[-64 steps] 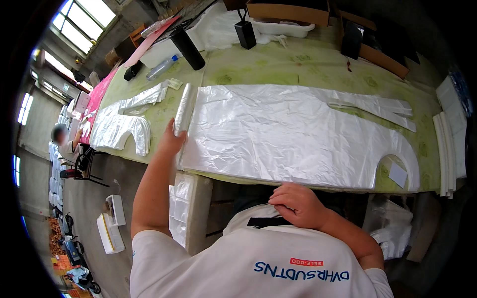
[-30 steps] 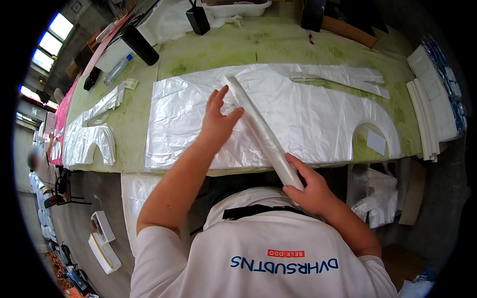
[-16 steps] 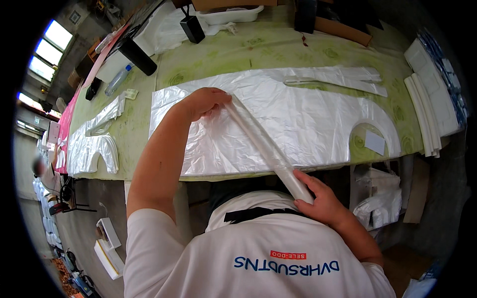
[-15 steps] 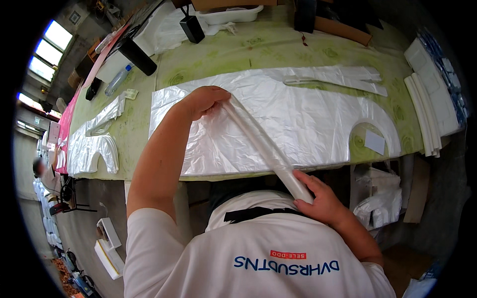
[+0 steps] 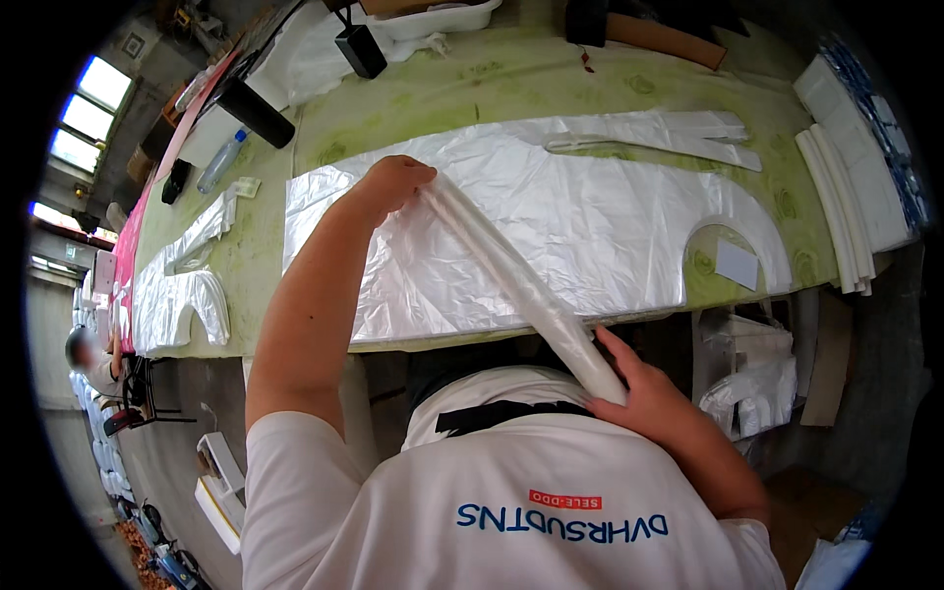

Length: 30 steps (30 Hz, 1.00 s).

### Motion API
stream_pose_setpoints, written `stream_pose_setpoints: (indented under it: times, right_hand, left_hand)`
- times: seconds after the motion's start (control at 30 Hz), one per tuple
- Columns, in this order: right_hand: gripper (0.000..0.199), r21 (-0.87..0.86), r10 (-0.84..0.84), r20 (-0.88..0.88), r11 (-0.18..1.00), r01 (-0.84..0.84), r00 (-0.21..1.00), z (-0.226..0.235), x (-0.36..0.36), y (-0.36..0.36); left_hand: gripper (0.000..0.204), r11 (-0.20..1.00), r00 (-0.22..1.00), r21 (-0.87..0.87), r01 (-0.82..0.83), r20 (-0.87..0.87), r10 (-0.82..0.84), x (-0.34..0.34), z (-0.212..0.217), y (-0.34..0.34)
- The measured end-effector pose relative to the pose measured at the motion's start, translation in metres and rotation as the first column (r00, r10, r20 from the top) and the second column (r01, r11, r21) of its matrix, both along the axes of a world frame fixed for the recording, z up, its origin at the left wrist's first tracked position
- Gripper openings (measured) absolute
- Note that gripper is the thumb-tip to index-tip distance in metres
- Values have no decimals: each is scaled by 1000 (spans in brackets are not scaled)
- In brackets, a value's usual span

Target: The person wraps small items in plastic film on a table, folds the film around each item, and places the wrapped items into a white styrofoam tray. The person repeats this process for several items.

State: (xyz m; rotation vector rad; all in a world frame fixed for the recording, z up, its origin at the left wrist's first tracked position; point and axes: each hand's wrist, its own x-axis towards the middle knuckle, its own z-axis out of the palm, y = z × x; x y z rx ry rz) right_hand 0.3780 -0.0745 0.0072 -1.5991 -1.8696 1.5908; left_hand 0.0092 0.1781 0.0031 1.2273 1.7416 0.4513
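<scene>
My left hand [image 5: 395, 187] is closed on the upper end of a long rolled-up strip of clear plastic film [image 5: 516, 285]. My right hand [image 5: 644, 388] grips the lower end, its thumb and fingers on either side of the roll. The roll slants across the near edge of the table, toward my waist. Under it lies a wide shiny plastic sheet [image 5: 610, 211] with a curved cut-out at the right and long strips at the far side. A small white card [image 5: 737, 265] rests in the cut-out.
A green patterned cloth [image 5: 423, 93] covers the table. Folded plastic pieces [image 5: 182, 295] lie at the left, near a water bottle [image 5: 222, 162] and a black cylinder [image 5: 256, 113]. White rolls [image 5: 831, 211] stand at the right edge. Another person [image 5: 98, 369] sits far left.
The right hand's upper digit has spread away from the roll's lower end, and the roll looks wider there. The whole view has shifted slightly; the left hand keeps its hold.
</scene>
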Motion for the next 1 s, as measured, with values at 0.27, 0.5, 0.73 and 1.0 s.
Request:
stream_pose_setpoints:
  times: [0.27, 0.5, 0.73, 1.0]
  right_hand:
    - [64, -182, -108, 95, 976, 124, 990, 1, 78, -83]
    - [57, -130, -219, 100, 964, 231, 970, -20, 125, -150]
    - [61, -185, -318, -13, 933, 310, 948, -43, 118, -152]
    - [65, -279, -339, -10, 904, 323, 941, -32, 108, -133]
  left_hand:
    - [33, 994, 979, 74, 81, -195, -66, -6, -14, 8]
    - [34, 982, 959, 54, 181, -233, -164, 3, -8, 19]
    - [41, 996, 990, 1, 90, 104, -90, -18, -13, 19]
    - [67, 801, 818, 288, -525, 432, 381, -7, -13, -35]
